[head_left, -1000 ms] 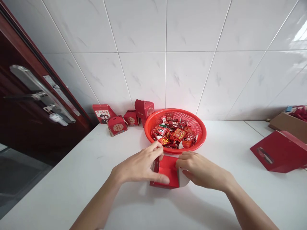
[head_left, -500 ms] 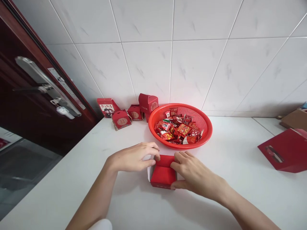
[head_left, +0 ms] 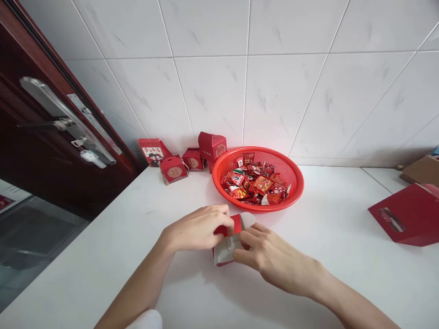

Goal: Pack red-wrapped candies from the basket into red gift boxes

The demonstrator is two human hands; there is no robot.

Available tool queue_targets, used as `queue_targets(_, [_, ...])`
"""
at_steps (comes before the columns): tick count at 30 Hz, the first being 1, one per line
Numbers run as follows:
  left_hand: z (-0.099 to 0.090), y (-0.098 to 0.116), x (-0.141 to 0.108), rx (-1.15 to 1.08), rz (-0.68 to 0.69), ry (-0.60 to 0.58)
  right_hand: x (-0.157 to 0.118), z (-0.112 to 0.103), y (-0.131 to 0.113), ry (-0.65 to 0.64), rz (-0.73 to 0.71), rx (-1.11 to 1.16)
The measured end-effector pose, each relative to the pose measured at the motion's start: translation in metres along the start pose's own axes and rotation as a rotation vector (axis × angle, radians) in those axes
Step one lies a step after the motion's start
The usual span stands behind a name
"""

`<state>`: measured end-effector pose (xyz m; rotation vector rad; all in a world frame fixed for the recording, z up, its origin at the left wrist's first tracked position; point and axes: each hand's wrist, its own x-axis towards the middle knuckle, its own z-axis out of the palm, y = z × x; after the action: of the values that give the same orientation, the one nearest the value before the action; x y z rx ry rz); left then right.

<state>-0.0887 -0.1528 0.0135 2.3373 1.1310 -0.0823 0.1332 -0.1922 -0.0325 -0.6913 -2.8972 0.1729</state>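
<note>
A small red cardboard box [head_left: 222, 256] lies on the white table between my hands. Its pale grey inner flaps are folded over the middle, and a strip of red shows at the far side. My left hand [head_left: 200, 227], fingers curled, holds the box at its far left part. From the right, my right hand [head_left: 269, 249] grips it with bent fingers and thumb on the grey flap. Both sets of fingertips are partly hidden. Just behind the box stands a red plastic basket [head_left: 297, 185] with many wrapped sweets [head_left: 263, 183] in it.
Several finished red gift boxes [head_left: 174, 170] stand by the tiled wall [head_left: 212, 100]. A larger red box [head_left: 408, 214] with a slot is at the right, near a brown carton [head_left: 421, 172]. At left is a dark red door [head_left: 41, 169] with a metal handle.
The grey flaps have come inward over the box's red inside, which was exposed before. Both hands have shifted a little over the box, fingers closer together.
</note>
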Motion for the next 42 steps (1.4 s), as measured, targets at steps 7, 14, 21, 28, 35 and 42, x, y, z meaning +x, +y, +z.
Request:
queue_targets(7, [0.012,0.015,0.001,0.122,-0.188,0.027,0.001,0.001,-0.009,-0.001,-0.098,-0.087])
queue_targets(14, [0.011,0.016,-0.008,0.194,-0.319,0.047,-0.003,-0.004,-0.011,0.045,-0.100,-0.160])
queue_targets(21, [0.003,0.010,-0.005,0.136,-0.289,0.023,-0.007,-0.010,-0.013,-0.002,-0.054,-0.108])
queue_targets(28, [-0.009,-0.016,0.003,-0.229,-0.180,0.036,-0.008,-0.016,-0.016,-0.143,-0.074,0.114])
queue_targets(35, [-0.011,-0.028,0.009,-0.378,-0.069,-0.036,-0.005,-0.022,-0.014,-0.227,-0.039,0.221])
queue_targets(42, [-0.003,-0.035,0.025,-0.460,-0.032,-0.045,-0.005,-0.016,-0.021,-0.224,0.009,0.211])
